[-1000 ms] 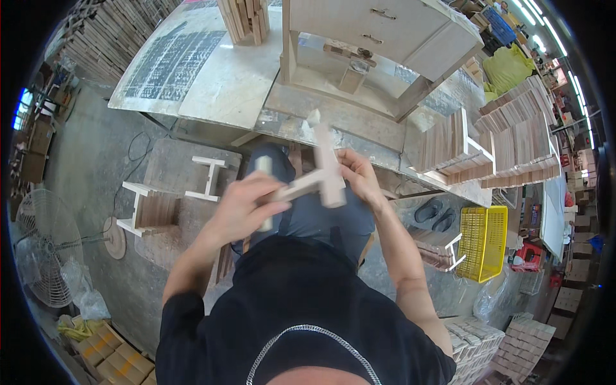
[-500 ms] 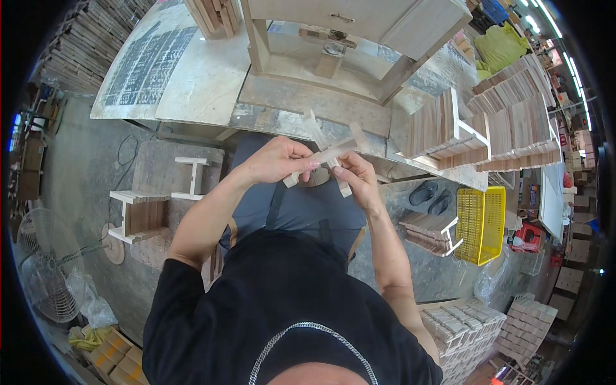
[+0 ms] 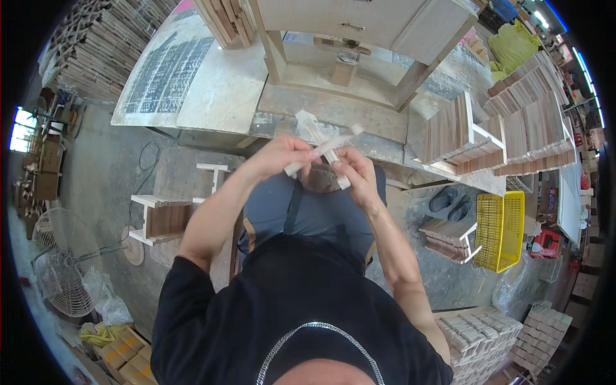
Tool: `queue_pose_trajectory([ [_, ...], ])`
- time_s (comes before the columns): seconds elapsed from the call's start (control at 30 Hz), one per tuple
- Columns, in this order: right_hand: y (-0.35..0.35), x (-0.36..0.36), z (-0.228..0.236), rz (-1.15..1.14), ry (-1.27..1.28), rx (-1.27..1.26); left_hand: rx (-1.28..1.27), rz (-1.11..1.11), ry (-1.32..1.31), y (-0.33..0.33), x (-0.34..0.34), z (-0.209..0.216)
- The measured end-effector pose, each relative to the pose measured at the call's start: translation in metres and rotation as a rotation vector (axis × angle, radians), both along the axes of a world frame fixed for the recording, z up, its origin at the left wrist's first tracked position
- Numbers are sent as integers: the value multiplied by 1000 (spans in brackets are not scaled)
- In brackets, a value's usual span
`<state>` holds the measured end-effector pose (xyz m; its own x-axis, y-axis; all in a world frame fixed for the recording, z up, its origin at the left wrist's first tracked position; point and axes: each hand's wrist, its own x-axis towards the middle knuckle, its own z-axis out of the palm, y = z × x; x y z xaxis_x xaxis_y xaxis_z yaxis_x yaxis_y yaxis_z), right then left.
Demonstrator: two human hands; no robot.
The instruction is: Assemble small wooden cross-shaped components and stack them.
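Above my lap, my left hand [image 3: 282, 156] pinches a pale wooden piece [image 3: 344, 138] with a short crossbar at its far end. My right hand [image 3: 357, 170] grips a second pale wooden piece [image 3: 309, 126], its fingers closed round the lower part. The two pieces cross each other between my hands, touching or nearly so. Motion blurs their upper ends, so their exact shape is hard to make out. Below them, a round brownish surface [image 3: 324, 180] shows between my legs, partly covered by my hands.
Ahead stands a workbench [image 3: 221, 96] carrying a wooden cabinet frame [image 3: 333, 95]. Stacks of H-shaped wooden pieces [image 3: 446, 131] sit at its right end. A stack of wooden pieces [image 3: 168, 220] lies at left near a fan [image 3: 67, 263]. Right are slippers [image 3: 441, 199] and a yellow crate [image 3: 499, 231].
The surroundings have shifted right in the picture as my view turned slightly. Both hands still hold the crossed wooden pieces, and the right hand's piece has shifted a little against the other.
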<state>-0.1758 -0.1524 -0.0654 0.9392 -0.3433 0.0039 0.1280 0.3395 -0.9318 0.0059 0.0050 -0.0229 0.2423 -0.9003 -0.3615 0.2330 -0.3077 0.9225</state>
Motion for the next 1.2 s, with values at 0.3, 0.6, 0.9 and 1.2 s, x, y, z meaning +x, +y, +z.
queue_pose_trajectory([
  [0.3, -39, 43, 0, -193, 31, -108, -133, 139, 165, -24, 23, -1],
  [0.6, -95, 103, 13, -327, 147, -662, -220, 454, -793, -96, 51, -6],
  [0.9, -139, 138, 42, -578, 290, -1298, -279, 507, -921, -147, 96, -19],
  [1.2, -140, 145, 40, -576, 304, -1355, -228, 445, -1032, -146, 104, -7],
])
